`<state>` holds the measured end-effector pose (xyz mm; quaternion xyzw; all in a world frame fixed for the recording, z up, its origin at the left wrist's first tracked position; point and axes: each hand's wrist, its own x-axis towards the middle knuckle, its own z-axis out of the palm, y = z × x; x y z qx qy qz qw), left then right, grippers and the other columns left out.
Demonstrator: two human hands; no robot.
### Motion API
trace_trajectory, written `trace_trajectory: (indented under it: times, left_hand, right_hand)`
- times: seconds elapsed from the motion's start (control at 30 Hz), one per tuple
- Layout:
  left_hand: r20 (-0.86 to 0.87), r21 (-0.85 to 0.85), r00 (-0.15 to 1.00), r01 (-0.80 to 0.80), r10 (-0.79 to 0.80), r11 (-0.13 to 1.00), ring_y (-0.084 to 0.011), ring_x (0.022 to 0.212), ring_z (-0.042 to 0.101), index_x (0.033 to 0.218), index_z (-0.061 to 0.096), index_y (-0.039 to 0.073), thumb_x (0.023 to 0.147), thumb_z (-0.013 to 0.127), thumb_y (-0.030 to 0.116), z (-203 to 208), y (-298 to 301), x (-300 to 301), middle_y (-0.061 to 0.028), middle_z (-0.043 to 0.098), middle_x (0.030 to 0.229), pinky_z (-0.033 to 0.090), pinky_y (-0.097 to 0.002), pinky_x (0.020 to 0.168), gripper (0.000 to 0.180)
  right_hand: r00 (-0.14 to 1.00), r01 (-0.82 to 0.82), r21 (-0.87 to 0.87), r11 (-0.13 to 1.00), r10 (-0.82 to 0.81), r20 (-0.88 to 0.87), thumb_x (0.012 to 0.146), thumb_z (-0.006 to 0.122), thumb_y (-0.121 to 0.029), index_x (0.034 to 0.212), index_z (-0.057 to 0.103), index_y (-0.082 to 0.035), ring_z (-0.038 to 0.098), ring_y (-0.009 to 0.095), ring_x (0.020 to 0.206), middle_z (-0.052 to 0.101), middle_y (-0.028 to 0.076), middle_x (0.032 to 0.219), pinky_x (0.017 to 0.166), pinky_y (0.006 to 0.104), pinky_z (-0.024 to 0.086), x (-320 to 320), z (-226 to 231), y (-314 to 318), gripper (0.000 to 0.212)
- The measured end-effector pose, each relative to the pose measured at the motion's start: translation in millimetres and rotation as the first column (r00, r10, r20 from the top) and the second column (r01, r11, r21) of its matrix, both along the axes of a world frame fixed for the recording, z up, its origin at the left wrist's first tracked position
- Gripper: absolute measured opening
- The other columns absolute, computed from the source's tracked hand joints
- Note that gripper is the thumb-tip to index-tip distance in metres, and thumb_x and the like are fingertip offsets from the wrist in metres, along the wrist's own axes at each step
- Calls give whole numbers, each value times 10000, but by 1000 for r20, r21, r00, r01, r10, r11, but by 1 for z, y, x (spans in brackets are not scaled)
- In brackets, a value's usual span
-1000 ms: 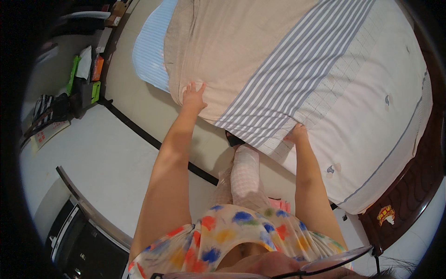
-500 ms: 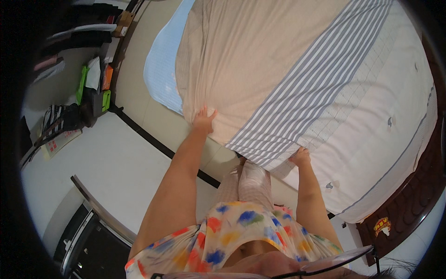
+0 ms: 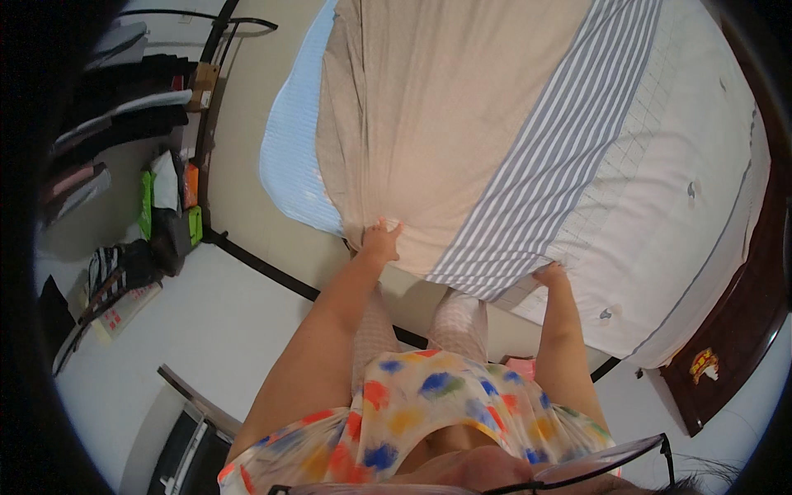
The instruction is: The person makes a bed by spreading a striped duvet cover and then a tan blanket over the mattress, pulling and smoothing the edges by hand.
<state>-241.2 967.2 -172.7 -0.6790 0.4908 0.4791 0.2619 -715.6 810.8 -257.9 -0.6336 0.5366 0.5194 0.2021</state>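
Spreading wide across the upper view, a quilt point(image 3: 462, 140) lay in bands of beige, grey-and-white stripes and white, gently creased throughout. A dark wooden board point(image 3: 691, 363) curved along its right side, and light blue ribbed bedding point(image 3: 289, 169) showed beyond its left edge. The left hand point(image 3: 382, 242) rested on the beige part at the near edge, its fingers splayed; whether they pinched any cloth, I could not tell. The right hand point(image 3: 551, 274), close to where stripes gave way to white, had its fingers curled in, grasping the quilt's near edge.
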Motion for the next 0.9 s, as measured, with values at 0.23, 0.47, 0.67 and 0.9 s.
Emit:
trace_trajectory:
  times: [0.23, 0.47, 0.67, 0.9]
  left_hand:
    - [-237, -125, 944, 203, -228, 971, -291, 1183, 417, 1355, 276, 221, 682, 640, 344, -5, 37, 63, -232, 335, 1327, 298, -426, 980, 775]
    - [-460, -507, 879, -140, -129, 851, -310, 1133, 421, 1145, 516, 135, 694, 508, 12, -13, 54, 186, -143, 443, 1240, 295, -449, 976, 468]
    - [-22, -894, 951, 120, -309, 432, -303, 1124, 402, 997, 571, 112, 642, 557, -14, -21, 15, 256, -118, 461, 1141, 324, -428, 948, 377]
    - [-76, -847, 830, 239, -553, 475, -239, 999, 501, 913, 557, 110, 717, 502, 53, -20, -39, 261, -95, 552, 944, 357, -379, 908, 211]
  right_hand:
    - [754, 455, -230, 860, -236, 613, 731, 565, -162, 988, 518, 54, 575, 363, 908, 605, 228, 948, 783, 405, 458, 173, 24, -2, 339]
    - [811, 230, 49, 972, -219, 542, 663, 625, -214, 1003, 547, -5, 530, 355, 986, 546, 218, 1044, 839, 391, 445, 425, 41, 110, 407]
    - [855, 294, -110, 950, -209, 475, 734, 536, -195, 1029, 519, -40, 507, 345, 996, 503, 205, 1065, 844, 403, 441, 449, 47, 134, 334]
    - [823, 337, -103, 936, -239, 516, 727, 519, -178, 1040, 494, -37, 495, 349, 1008, 479, 205, 1080, 847, 409, 437, 446, 46, 135, 344]
